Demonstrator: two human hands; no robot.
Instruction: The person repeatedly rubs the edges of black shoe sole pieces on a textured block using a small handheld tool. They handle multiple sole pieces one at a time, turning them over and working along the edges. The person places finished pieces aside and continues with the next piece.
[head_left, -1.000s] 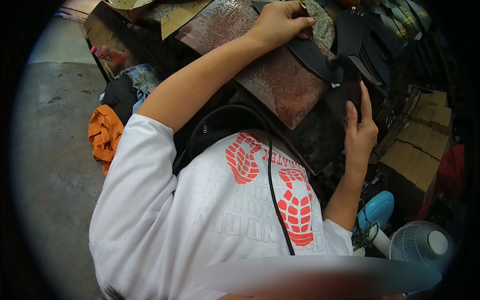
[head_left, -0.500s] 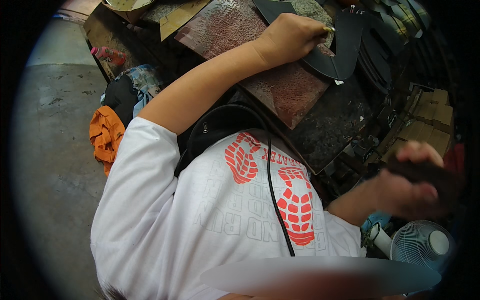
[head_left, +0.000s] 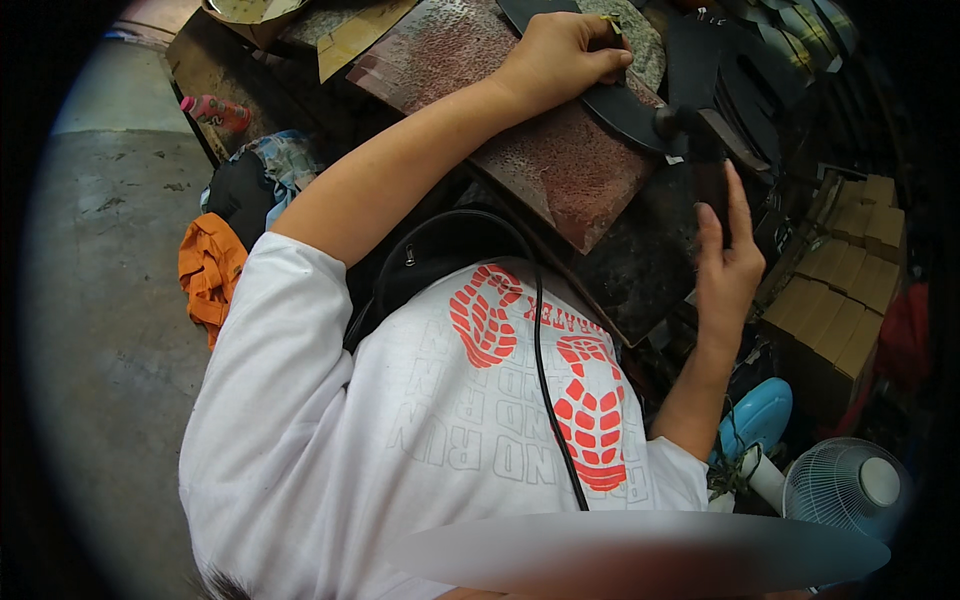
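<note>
My left hand [head_left: 565, 62] is closed over the work surface, gripping a small dark tool with a yellowish end [head_left: 613, 22]; its kind cannot be made out. Beneath that hand lies a flat, curved black sheet piece [head_left: 622, 118], partly over a worn reddish-brown board [head_left: 570, 175]. In my right hand [head_left: 732, 268] is a hammer [head_left: 711, 185], held by its dark handle. Its head has one round face and one flattened end, and it hangs over the right edge of the black piece, to the right of my left hand.
Grey stone [head_left: 640, 45] sits behind my left hand, with more black sheet pieces [head_left: 745, 85] to its right. Cardboard boxes [head_left: 835, 300] are stacked at the right, above a fan [head_left: 845, 490]. At left are an orange cloth [head_left: 210, 265] and a pink-capped bottle [head_left: 217, 112].
My right hand has swung the hammer from the lower right up toward the black piece. My left hand has shifted slightly left and farther away, and its small tool now tilts upward.
</note>
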